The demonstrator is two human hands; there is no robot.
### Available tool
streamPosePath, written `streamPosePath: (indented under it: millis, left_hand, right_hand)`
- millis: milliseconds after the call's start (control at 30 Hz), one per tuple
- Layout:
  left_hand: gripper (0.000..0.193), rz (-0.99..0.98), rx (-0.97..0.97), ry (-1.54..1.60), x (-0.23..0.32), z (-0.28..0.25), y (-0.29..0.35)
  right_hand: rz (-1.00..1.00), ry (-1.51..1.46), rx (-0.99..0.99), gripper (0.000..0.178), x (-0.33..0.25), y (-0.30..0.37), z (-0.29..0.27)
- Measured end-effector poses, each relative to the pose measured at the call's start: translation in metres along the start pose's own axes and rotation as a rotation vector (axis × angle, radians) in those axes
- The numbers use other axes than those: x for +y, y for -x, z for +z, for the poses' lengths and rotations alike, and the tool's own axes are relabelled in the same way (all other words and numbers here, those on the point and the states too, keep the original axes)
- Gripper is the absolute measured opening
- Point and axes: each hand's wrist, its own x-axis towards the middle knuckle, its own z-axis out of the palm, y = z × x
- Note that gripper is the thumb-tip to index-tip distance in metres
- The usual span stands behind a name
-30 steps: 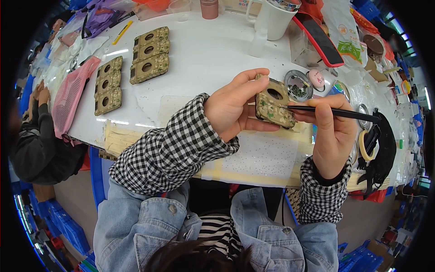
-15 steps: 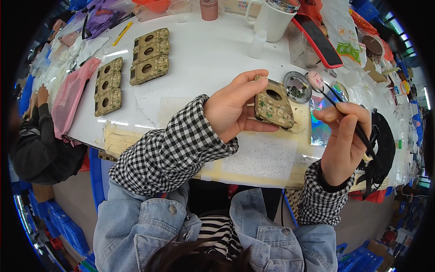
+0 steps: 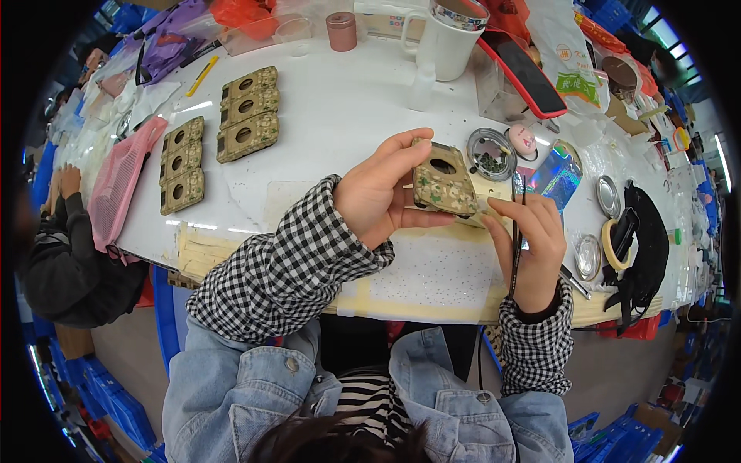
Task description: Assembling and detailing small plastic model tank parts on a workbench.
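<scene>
A camouflage-patterned plastic case part [image 3: 455,194] with a round hole is gripped along its left side by my left hand [image 3: 377,191], tilted above the table. My right hand [image 3: 536,243] is at the case's lower right corner, thumb and index finger close to it. Black tweezers [image 3: 515,258] are tucked upright in that hand, tips pointing away from me. Whether the fingertips hold a tiny piece is too small to tell. Just beyond lies a round clear dish [image 3: 472,151] of small dark green bits, beside a pink oval item [image 3: 522,140].
Two rows of similar camouflage parts [image 3: 182,162] lie on the left. A white mug [image 3: 448,48], a red-edged phone [image 3: 529,81] and a pink mesh pouch [image 3: 127,177] stand around. To the right are a tape roll [image 3: 615,241] and a black bag [image 3: 648,239]. Another person's hand [image 3: 70,180] shows far left.
My right hand has come left and down, from near the dish to the case's corner. The tweezers have swung from slanting to nearly upright. My left hand still holds the case.
</scene>
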Motion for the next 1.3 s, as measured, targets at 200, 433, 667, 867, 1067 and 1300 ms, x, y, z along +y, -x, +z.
streamPosePath:
  millis: [200, 433, 667, 867, 1067, 1300]
  left_hand:
    - [0.05, -0.006, -0.007, -0.008, 0.0, 0.0, 0.0]
    - [0.049, -0.024, -0.023, 0.008, 0.002, 0.0, 0.001]
    - [0.047, -0.026, -0.079, 0.033, -0.001, -0.002, -0.002]
    - [0.046, -0.025, -0.071, 0.03, -0.001, -0.001, 0.0]
    - [0.045, -0.024, -0.061, 0.021, -0.001, 0.001, 0.001]
    - [0.044, -0.022, -0.053, 0.022, -0.001, 0.0, 0.002]
  right_hand:
    - [-0.006, -0.025, 0.043, 0.02, 0.002, 0.0, 0.0]
    - [0.145, -0.31, 0.227, 0.012, -0.02, -0.01, -0.021]
    - [0.295, -0.783, 0.135, 0.009, -0.025, -0.02, -0.001]
    - [0.358, -0.886, 0.092, 0.008, -0.028, -0.022, 0.003]
    - [0.321, -0.858, 0.091, 0.007, -0.026, -0.022, 0.004]
    - [0.305, -0.831, 0.089, 0.007, -0.025, -0.022, 0.006]
